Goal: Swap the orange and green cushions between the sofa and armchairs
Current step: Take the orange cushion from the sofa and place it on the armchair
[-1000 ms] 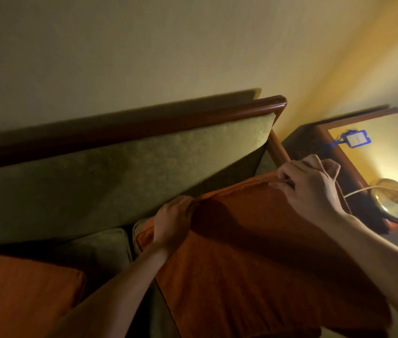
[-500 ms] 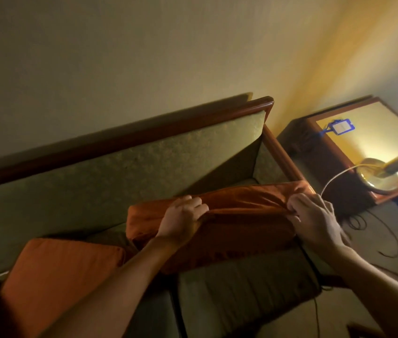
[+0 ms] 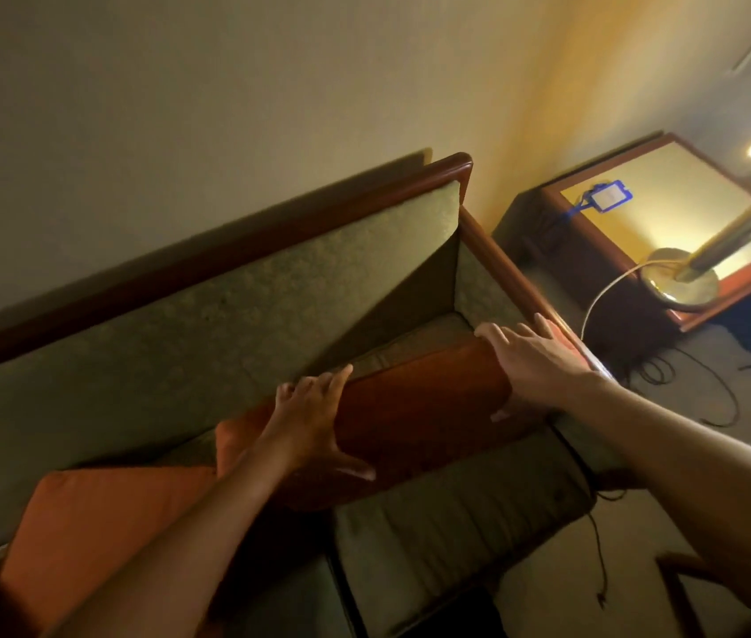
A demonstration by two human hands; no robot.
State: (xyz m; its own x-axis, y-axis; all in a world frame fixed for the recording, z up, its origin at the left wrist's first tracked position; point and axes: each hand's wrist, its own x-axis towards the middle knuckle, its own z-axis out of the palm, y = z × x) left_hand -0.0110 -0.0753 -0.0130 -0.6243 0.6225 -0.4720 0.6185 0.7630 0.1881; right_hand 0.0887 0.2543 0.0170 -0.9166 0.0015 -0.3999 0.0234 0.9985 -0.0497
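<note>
From the head camera, an orange cushion [image 3: 415,407] stands on edge on the green sofa [image 3: 272,306], at its right end, its long axis running along the backrest from lower left up toward the wooden armrest [image 3: 507,264]. Its broad face turns out toward the seat front. The left hand [image 3: 314,421] lies spread across the cushion's top left edge, fingers flat, thumb splayed down the face, gripping nothing. The right hand [image 3: 535,361] rests open on the top right corner, fingers extended, not closed around it. A second orange cushion [image 3: 102,531] lies at the lower left on the seat. Beside the sofa, a counter [image 3: 668,200] carries a lamp base [image 3: 682,283] and a blue badge [image 3: 606,200].
</note>
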